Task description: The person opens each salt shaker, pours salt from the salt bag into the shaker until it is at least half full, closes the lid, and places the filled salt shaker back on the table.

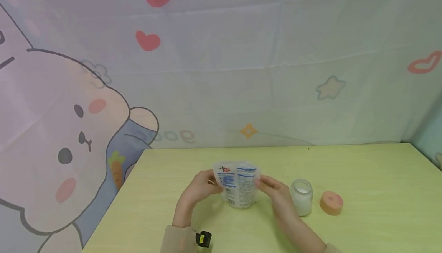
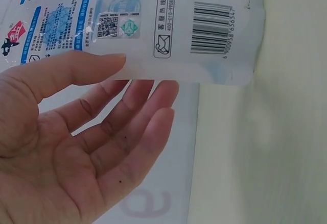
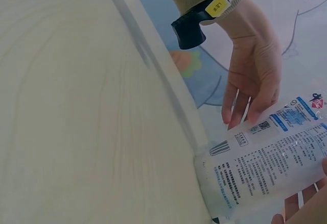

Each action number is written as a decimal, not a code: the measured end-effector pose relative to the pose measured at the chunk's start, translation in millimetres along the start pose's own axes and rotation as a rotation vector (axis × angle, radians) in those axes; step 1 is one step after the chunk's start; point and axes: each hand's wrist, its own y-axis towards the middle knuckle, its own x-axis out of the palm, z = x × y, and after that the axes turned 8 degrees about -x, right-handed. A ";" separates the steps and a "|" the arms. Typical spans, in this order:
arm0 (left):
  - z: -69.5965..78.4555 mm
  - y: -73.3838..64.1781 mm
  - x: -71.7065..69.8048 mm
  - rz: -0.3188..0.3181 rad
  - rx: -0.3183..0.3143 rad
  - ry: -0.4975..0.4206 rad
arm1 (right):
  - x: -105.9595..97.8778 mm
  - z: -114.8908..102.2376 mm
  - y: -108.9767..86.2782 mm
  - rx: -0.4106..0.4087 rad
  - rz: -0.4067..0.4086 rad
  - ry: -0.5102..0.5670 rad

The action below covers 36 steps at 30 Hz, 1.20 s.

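A white plastic pouch [image 1: 240, 189] with blue print, a barcode and dense text stands upright between both hands over the table. At its left edge my left hand [image 1: 202, 188] pinches it, the thumb on the printed face and the fingers behind, as the left wrist view shows of the pouch [image 2: 173, 40] and hand [image 2: 76, 137]. My right hand [image 1: 277, 195] grips the opposite edge, thumb in front; in the right wrist view only part of this hand [image 3: 311, 208] shows at the corner. What the pouch contains is hidden.
Right of my right hand stands a lidless glass jar [image 1: 302, 203] with white contents. Beside it lies a round orange-pink lid [image 1: 331, 203]. The pale yellow table [image 1: 380, 207] ends at a printed cloth backdrop [image 1: 221, 73]. A black wrist device [image 1: 203, 239] sits at my left sleeve.
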 end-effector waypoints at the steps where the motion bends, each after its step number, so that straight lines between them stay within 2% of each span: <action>1: 0.3 -0.1 -0.4 -0.004 0.002 0.001 | 0.0 0.3 -0.2 -0.005 -0.001 0.003; 8: 5.2 -4.5 -3.2 -0.013 0.013 0.003 | 0.1 -0.1 -2.0 -0.033 -0.009 0.001; 14: 11.1 -9.9 -6.3 0.023 -0.008 -0.018 | 0.4 -1.6 -2.2 -0.045 -0.030 -0.001; 21: 16.3 -12.5 -9.9 0.049 -0.004 -0.037 | 0.0 -6.0 -4.7 -0.084 -0.052 -0.001; 29: 23.2 -18.8 -12.2 0.171 0.030 -0.071 | -2.6 -13.6 -9.8 -0.105 -0.072 -0.026; 36: 32.8 -25.3 -15.2 0.179 0.072 -0.101 | -5.9 -20.1 -11.6 -0.140 -0.106 -0.021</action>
